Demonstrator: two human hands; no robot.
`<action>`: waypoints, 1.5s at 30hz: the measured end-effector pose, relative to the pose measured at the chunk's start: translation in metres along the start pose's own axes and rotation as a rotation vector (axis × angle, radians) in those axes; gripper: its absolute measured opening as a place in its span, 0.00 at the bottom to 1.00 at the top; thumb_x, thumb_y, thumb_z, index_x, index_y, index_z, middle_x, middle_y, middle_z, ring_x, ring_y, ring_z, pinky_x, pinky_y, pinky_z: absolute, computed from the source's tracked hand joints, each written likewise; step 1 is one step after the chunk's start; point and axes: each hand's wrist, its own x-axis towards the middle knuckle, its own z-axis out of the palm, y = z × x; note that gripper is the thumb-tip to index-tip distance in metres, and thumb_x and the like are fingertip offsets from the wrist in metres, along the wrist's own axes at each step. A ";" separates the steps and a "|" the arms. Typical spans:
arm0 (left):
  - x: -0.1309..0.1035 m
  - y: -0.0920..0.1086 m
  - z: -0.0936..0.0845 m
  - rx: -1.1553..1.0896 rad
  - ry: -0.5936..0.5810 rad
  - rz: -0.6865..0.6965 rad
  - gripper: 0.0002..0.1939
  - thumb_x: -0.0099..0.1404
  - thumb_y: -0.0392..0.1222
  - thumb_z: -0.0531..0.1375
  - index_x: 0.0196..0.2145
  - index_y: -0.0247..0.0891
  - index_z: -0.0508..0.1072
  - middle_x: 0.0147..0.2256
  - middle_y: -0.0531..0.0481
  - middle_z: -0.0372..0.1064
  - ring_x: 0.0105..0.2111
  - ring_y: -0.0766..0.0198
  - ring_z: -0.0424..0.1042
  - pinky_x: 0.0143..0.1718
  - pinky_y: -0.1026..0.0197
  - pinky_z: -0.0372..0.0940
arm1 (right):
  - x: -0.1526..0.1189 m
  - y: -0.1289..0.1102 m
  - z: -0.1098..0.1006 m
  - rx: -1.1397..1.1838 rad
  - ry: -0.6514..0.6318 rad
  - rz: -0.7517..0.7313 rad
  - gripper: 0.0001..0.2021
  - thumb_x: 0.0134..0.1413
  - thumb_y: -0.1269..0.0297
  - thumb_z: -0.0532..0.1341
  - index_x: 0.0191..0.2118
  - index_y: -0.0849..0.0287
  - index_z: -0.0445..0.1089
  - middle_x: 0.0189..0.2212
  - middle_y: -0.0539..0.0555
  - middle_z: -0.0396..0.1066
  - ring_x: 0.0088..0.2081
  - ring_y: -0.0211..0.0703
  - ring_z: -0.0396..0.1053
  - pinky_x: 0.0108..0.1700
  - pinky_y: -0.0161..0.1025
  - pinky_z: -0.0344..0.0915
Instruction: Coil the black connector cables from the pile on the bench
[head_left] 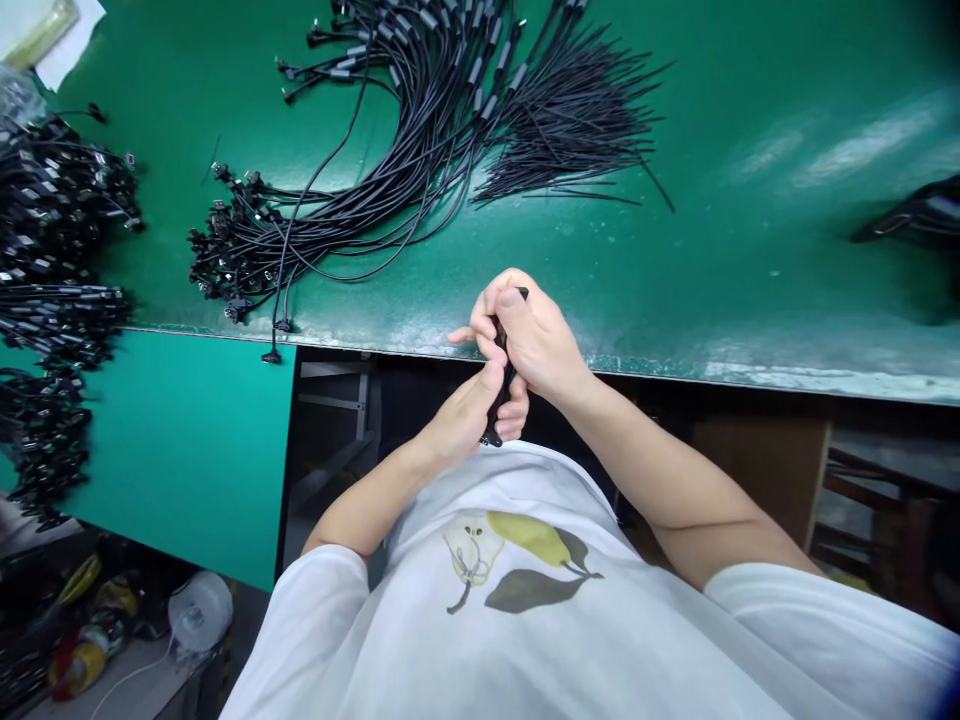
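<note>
A folded black cable bundle (493,418) is held upright between my two hands, just over the table's front edge. My left hand (466,408) is closed around its lower part, and a dark end sticks out below the fingers. Higher up, my right hand (538,338) is wrapped round the top, its thumb pressed near the dark tip. Most of the bundle is hidden by my fingers. Beyond my hands lies a large spread of loose black cables (405,170), with connectors at the left and thin trimmed ends at the right.
The green table (750,280) has its edge right at my hands. On the left is a pile of bundled cables (52,220), partly over a lighter green board (195,430). A blurred dark object (922,215) is at the far right. A white fan-like object (201,610) stands lower left.
</note>
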 end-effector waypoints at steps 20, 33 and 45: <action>0.006 0.012 -0.009 -0.117 0.076 -0.019 0.19 0.58 0.51 0.68 0.27 0.32 0.69 0.20 0.59 0.47 0.19 0.75 0.49 0.20 0.72 0.51 | 0.017 -0.046 -0.129 -0.990 0.221 -0.073 0.18 0.58 0.48 0.61 0.38 0.61 0.67 0.38 0.56 0.69 0.38 0.40 0.67 0.45 0.40 0.63; 0.014 0.018 0.001 0.107 0.248 0.155 0.23 0.62 0.60 0.62 0.34 0.33 0.68 0.21 0.59 0.50 0.20 0.75 0.49 0.21 0.70 0.48 | 0.027 -0.059 -0.189 -1.372 0.616 0.114 0.06 0.55 0.70 0.59 0.28 0.59 0.62 0.26 0.52 0.64 0.31 0.36 0.60 0.42 0.42 0.56; 0.018 0.008 -0.015 0.289 0.152 0.253 0.20 0.64 0.56 0.61 0.43 0.37 0.65 0.23 0.61 0.47 0.21 0.73 0.47 0.23 0.69 0.47 | -0.046 -0.001 -0.060 -1.345 -0.147 -0.532 0.10 0.65 0.71 0.53 0.41 0.62 0.73 0.36 0.56 0.74 0.36 0.38 0.71 0.37 0.36 0.65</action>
